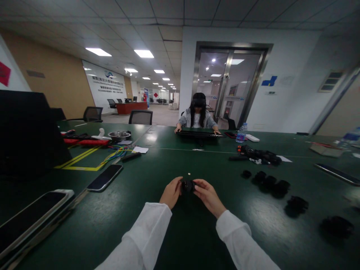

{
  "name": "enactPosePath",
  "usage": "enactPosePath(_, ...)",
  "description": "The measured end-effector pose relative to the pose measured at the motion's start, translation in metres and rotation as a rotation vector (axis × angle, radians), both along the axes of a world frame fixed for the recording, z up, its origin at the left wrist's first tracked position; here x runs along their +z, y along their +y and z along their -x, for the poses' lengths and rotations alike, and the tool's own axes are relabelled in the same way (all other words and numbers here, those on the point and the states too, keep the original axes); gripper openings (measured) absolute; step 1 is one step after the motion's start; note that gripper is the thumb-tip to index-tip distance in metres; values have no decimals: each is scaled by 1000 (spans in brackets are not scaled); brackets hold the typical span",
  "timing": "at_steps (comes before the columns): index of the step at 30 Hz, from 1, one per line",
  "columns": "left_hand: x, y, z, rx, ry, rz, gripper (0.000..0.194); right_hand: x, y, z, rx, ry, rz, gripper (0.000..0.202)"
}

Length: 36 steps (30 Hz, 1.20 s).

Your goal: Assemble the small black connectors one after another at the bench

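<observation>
Between my two hands is a small black part point(188, 186), rounded and dark, its exact kind too small to make out. My left hand point(172, 191) grips it from the left with bent fingers. From the other side my right hand point(207, 193) pinches it between thumb and fingers. The part sits low over the green table point(194, 232); whether it touches the surface I cannot tell. Just beyond it lies a tiny white piece point(189, 174). Several similar black parts point(269, 182) form a slanting row to the right.
A phone point(105, 177), coloured wires point(118, 153), a metal bowl point(119, 135) and a dark monitor point(30, 131) are on the left. Across the table, a person point(197, 116) holds a black panel point(199, 135). A water bottle point(242, 132) and black gear point(258, 154) stand at the right.
</observation>
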State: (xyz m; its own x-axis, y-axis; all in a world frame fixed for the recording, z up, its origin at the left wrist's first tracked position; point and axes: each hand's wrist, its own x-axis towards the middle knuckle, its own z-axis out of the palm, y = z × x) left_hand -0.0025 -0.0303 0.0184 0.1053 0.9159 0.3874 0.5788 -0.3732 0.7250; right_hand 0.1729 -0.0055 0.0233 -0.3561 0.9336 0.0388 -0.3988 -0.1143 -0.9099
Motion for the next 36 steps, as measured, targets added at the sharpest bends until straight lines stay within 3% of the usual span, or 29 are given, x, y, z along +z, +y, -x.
enactPosePath(3, -1, 0, -2, -50, 26, -112, 59, -1, 1, 0, -31, 17, 22, 24)
enactPosePath(5, -1, -2, -4, -63, 85, -130, 65, 1, 1, 1, -58, 19, 38, 24)
enactPosePath(14, -5, 1, -1, -65, 105, -175, 53, 7, -3, 3, -68, -16, 48, 22)
enactPosePath(23, 5, -5, -1, -1, 130, -35, 50, 0, 0, 1, -69, -18, 24, 24)
enactPosePath(29, 10, -7, -2, 55, 193, 92, 44, 1, -2, 0, 14, -98, -12, 23)
enactPosePath(36, 13, -10, -2, 25, 187, 161, 37, 0, -1, -1, 58, -163, -53, 24)
